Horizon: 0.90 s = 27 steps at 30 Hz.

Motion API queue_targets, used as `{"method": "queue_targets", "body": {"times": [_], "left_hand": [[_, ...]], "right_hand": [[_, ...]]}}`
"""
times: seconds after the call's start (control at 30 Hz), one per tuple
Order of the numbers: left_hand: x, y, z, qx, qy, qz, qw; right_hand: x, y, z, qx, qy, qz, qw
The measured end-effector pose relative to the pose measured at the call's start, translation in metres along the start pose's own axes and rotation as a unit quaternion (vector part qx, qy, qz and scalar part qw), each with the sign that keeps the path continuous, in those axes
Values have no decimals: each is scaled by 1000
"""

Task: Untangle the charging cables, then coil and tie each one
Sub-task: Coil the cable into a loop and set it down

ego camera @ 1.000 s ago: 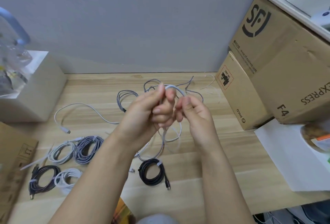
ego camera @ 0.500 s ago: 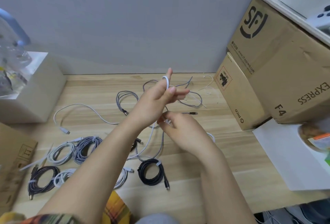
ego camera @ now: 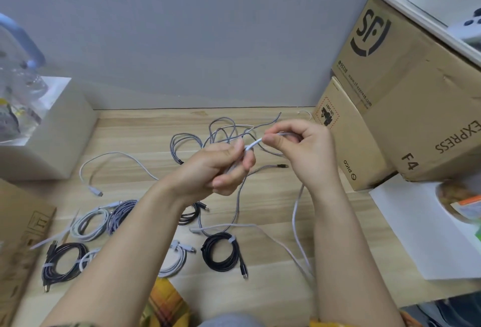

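We hold a white cable stretched between our hands above the desk: the left hand grips it in curled fingers, the right hand pinches it just beside. Its slack hangs down to the desk. A grey tangled cable lies behind, a tied black coil nearer us.

I see two cardboard boxes stacked at the right of my wooden table, against a grey wall. A white box sits far left, white paper lies right
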State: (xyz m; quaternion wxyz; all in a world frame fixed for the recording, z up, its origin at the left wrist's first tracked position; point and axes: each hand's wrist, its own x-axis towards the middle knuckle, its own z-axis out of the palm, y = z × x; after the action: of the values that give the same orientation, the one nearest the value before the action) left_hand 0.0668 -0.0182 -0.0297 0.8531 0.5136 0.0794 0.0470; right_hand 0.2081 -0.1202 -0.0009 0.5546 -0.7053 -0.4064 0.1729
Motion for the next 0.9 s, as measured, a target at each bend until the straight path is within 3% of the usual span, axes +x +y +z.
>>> {"method": "queue_targets", "body": {"times": [0.1, 0.27, 0.4, 0.47, 0.67, 0.9], "left_hand": [[0, 2, 3, -83, -68, 53, 993], [10, 15, 15, -190, -82, 138, 969], [19, 26, 24, -150, 87, 212, 962], [23, 27, 21, -151, 134, 231, 952], [30, 14, 9, -92, 182, 166, 965], [32, 2, 3, 49, 199, 116, 972]], "right_hand": [[2, 8, 8, 36, 6, -12, 999], [-2, 20, 19, -29, -45, -7, 999], [-12, 32, 25, -167, -128, 29, 977], [-16, 33, 29, -193, -153, 41, 968], [-23, 21, 26, -261, -197, 12, 945], [-25, -5, 20, -350, -178, 3, 920]]}}
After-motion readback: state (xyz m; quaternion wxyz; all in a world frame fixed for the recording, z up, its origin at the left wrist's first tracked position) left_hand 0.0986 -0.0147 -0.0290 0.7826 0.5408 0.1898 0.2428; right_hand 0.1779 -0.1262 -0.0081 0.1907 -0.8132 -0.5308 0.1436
